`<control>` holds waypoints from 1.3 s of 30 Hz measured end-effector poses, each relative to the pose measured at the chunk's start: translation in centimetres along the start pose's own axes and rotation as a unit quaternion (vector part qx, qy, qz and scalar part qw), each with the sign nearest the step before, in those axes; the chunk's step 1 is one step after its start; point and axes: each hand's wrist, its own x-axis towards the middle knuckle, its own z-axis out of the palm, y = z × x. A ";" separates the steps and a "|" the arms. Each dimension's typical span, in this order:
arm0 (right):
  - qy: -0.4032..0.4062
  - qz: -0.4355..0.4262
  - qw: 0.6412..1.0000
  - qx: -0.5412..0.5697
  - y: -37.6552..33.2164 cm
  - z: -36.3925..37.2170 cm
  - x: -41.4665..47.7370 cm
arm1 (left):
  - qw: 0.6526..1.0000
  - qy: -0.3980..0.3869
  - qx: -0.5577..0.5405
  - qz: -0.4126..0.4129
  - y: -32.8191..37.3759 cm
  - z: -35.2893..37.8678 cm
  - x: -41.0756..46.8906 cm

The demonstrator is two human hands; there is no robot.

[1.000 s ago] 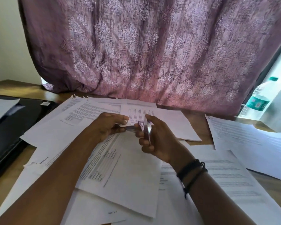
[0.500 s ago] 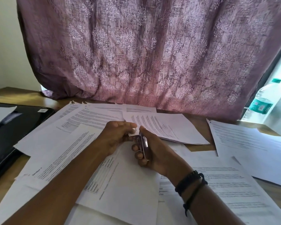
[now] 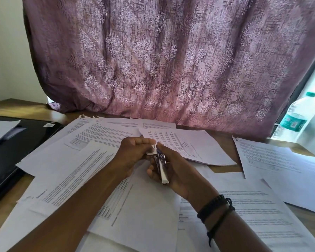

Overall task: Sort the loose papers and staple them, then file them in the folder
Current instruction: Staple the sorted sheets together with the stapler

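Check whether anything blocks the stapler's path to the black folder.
Nothing upright. Between the stapler in the right hand and the black folder lie flat loose sheets and the left hand, pinching a white piece. A white sheet covers part of the folder.

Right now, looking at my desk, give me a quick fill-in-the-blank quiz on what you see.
The right hand grips a silver ____.
The left hand pinches a small ____ scrap at its tip.
The folder lies ____ of the papers.
The bottle stands at the far ____.
Missing words: stapler; white; left; right.
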 end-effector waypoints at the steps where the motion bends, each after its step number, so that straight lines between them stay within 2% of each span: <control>1: 0.003 -0.003 1.000 0.006 0.0 0.0 0.0 | 1.000 0.001 0.002 0.001 0.0 0.0 -0.1; 9: 0.042 -0.021 0.996 0.081 -0.1 -0.3 0.1 | 0.999 -0.021 0.029 -0.003 0.2 0.5 -0.5; 19: 0.097 -0.053 0.990 0.085 0.0 -0.5 0.5 | 0.998 -0.019 -0.010 -0.054 0.5 0.8 -0.3; 22: 0.073 -0.032 0.995 0.059 -0.1 -0.5 0.2 | 0.998 0.002 -0.026 -0.052 0.7 0.6 -0.2; 24: 0.021 -0.013 0.999 0.028 -0.4 -0.4 -0.5 | 0.997 0.030 -0.042 -0.051 0.9 0.4 -0.3; 26: -0.030 0.004 0.996 -0.088 -1.0 -0.3 -1.2 | 0.994 0.071 -0.061 -0.053 1.1 0.1 -0.2; 27: -0.031 0.001 0.976 -0.218 -1.2 -0.4 -1.3 | 0.992 0.092 -0.064 -0.052 1.3 -0.1 -0.1; 29: -0.001 -0.039 0.878 -0.476 -1.3 -0.8 -1.0 | 0.990 0.118 -0.060 -0.050 1.4 -0.5 0.2; 30: -0.005 -0.069 0.831 -0.553 -1.2 -1.0 -0.8 | 0.990 0.121 -0.060 -0.048 1.5 -0.7 0.2; 32: -0.012 -0.115 0.778 -0.617 -0.9 -1.5 -0.7 | 0.989 0.123 -0.067 -0.042 1.6 -1.0 0.4; 34: -0.005 -0.134 0.755 -0.642 -1.3 -2.0 -1.2 | 0.986 0.149 -0.068 -0.031 1.5 -1.3 0.6; 36: -0.006 -0.141 0.751 -0.645 -2.1 -2.5 -1.7 | 0.980 0.189 -0.065 -0.007 1.5 -1.5 0.8; 39: 0.070 -0.215 0.812 -0.538 -3.3 -3.1 -2.0 | 0.969 0.213 -0.114 0.041 1.9 -1.7 0.8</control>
